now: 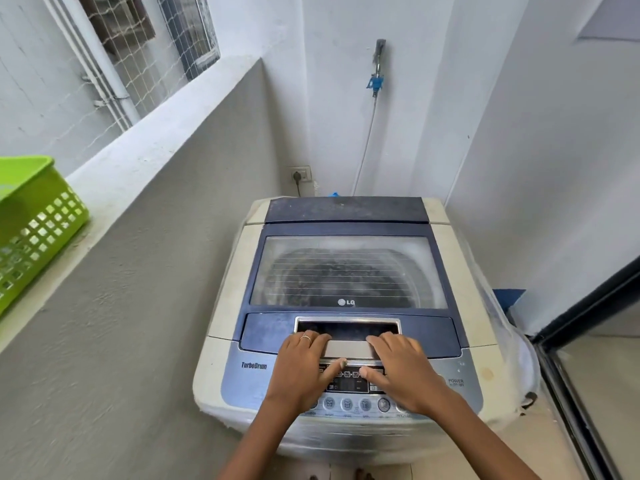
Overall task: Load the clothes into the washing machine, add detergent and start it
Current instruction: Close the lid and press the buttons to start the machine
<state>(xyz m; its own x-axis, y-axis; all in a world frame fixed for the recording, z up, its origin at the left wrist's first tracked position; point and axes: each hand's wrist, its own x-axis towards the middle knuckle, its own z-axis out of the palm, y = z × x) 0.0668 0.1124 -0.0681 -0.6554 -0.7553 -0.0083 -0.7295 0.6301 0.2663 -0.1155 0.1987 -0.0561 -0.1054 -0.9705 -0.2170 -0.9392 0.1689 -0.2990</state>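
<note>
A top-loading washing machine (pixel 221 306) stands in the corner with its blue-framed glass lid (pixel 346 271) down. Through the glass the drum looks dark, and I cannot tell what lies in it. Both hands are on the silver lid handle (pixel 348 348) at the lid's front edge. My left hand (pixel 304 365), with a ring on one finger, grips the handle's left part, fingers over the top and thumb under the front lip. My right hand (pixel 401 372) grips the right part the same way. The control panel (pixel 349 403) with its round buttons lies just under my wrists.
A green plastic basket (pixel 31 223) sits on the concrete ledge (pixel 145 161) at the left. On the back wall are a tap with a blue fitting (pixel 375 81), its hose and a socket (pixel 300 174). A dark-framed glass door (pixel 588 375) stands close on the right.
</note>
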